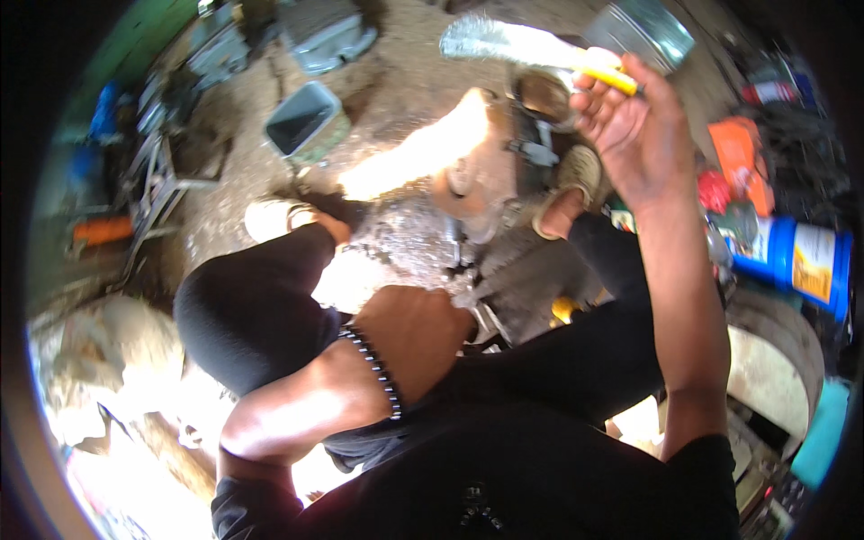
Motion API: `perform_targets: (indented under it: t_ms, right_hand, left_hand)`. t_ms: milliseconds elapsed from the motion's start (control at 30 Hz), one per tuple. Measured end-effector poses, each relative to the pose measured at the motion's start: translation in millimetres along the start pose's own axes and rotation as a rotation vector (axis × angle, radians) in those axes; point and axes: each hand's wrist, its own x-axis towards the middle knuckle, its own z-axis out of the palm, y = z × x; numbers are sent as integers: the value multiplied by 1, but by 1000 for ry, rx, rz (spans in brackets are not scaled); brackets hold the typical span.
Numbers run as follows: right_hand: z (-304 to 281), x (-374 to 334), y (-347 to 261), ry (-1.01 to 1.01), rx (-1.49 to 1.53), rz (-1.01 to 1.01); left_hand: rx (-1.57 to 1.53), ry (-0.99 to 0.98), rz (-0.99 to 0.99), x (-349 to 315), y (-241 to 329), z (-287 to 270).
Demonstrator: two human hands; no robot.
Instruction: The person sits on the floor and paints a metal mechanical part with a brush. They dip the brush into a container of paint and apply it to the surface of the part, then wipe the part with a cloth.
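My right hand point(634, 135) is raised at the upper right, its fingers closed around the yellow handle of a tool point(610, 77). A long, broad, blade-like end point(513, 43) reaches left from that handle, washed out by glare. Low in the middle, between my knees, my left hand point(414, 333) is turned with its back up, a beaded bracelet at the wrist. Its fingers curl under out of sight, and what they grip is hidden. Just right of it are metal parts point(486, 322), too unclear to name.
Beyond my left foot stands a square container point(308, 121) with a dark inside. A shiny metal tin point(641, 36) lies past my right hand. At the right are a blue bucket point(796, 261) and an orange object point(742, 162). A metal frame point(157, 184) stands at the left.
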Motion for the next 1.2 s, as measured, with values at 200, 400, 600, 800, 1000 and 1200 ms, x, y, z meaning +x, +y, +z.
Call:
perform_targets:
  t_ms: [200, 400, 600, 800, 1000, 1200]
  right_hand:
    - [105, 63, 135, 93, 77, 255]
    - [160, 171, 269, 153, -215, 402]
    - [175, 245, 359, 98, -748, 417]
    - [159, 219, 357, 115, -563, 353]
    - [102, 38, 251, -257, 127, 364]
    - [53, -121, 168, -299, 290, 102]
  left_hand:
    - [-174, 152, -75, -41, -26, -26]
    - [-369, 304, -175, -82, -71, -33]
    - [-435, 372, -278, -100, -105, -25]
    - [-374, 457, -358, -97, -113, -24]
    - [-380, 532, -265, -74, -93, -30]
    - [-535, 449, 108, -16, -32, -22]
